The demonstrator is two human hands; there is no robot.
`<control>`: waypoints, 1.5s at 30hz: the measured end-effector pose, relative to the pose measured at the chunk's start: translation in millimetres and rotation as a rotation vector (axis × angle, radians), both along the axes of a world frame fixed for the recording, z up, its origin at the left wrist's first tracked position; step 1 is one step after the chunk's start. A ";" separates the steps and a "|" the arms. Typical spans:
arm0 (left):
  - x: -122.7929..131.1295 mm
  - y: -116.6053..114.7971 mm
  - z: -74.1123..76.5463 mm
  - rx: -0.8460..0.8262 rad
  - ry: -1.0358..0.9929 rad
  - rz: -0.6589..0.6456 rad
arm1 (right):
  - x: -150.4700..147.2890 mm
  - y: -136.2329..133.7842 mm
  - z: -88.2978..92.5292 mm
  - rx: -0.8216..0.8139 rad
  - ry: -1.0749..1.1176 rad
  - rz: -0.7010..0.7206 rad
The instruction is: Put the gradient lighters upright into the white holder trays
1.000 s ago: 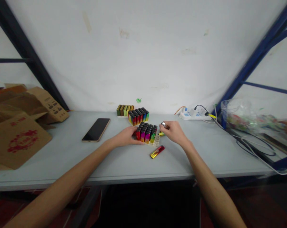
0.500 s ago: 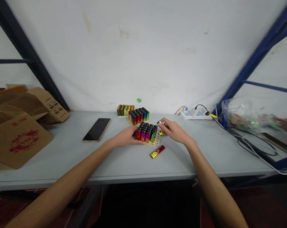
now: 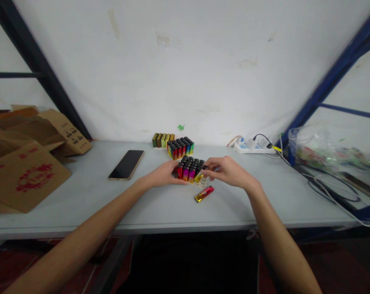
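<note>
Several colourful lighters (image 3: pixel 185 174) with black tops stand upright in a white tray (image 3: pixel 202 183), whose right edge shows bare slots. My left hand (image 3: pixel 164 174) is closed around the tray's left side, with the thumb low along the front. A yellow lighter (image 3: pixel 199 177) is pinched by its dark top end in my right hand (image 3: pixel 227 170). It leans at a slant over the tray's front right part; whether its base is in a slot I cannot tell. A red and yellow lighter (image 3: pixel 204 194) lies flat on the table just in front of the tray.
Behind stand a second group of lighters (image 3: pixel 180 148) and a group of gold-topped ones (image 3: pixel 163 140). A phone (image 3: pixel 126 164) lies left, beside cardboard boxes (image 3: pixel 34 175). A power strip (image 3: pixel 254 146), cables and a clear plastic bag (image 3: pixel 310 145) are at right.
My right hand has come leftward to the tray's front right, bringing the yellow lighter over it. My left hand keeps its hold. A person's hand at the far right is gone from view.
</note>
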State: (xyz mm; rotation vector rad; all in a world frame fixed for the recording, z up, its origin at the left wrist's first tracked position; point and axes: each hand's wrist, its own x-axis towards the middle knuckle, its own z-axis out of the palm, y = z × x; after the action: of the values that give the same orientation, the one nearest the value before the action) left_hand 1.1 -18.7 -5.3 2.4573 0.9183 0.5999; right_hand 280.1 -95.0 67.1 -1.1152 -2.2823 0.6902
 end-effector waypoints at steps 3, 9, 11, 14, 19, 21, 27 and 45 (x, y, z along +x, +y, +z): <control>0.0 0.1 -0.6 -0.008 -0.011 0.002 | -1.2 3.4 -5.9 -0.010 -0.046 -0.015; 0.3 -1.6 0.7 -0.022 -0.016 0.000 | -10.9 4.1 -10.1 -0.027 -0.085 -0.016; 0.5 -2.3 1.8 -0.028 -0.020 0.002 | -13.2 2.1 -7.3 -0.006 -0.122 -0.012; 0.3 -2.3 2.0 -0.025 -0.029 0.001 | -14.2 0.4 -4.0 0.026 -0.181 -0.014; -0.2 -1.4 0.9 -0.011 -0.011 -0.003 | -19.7 3.3 -9.4 0.016 -0.218 -0.085; -0.2 -1.3 0.7 -0.012 -0.008 0.004 | -22.4 4.8 -13.0 0.031 -0.235 -0.117; -0.4 -0.3 -0.2 -0.004 0.005 0.014 | 1.4 12.3 -10.3 -0.075 -0.170 -0.066; -0.6 2.0 -1.4 0.033 0.086 0.053 | 72.6 59.5 -43.5 0.017 -0.554 -0.512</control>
State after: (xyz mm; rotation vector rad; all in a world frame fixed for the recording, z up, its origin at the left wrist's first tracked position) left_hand 0.5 -16.8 -6.7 2.5116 1.0177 0.5352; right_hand 352.7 -35.5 23.6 -1.9727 -2.2448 0.1650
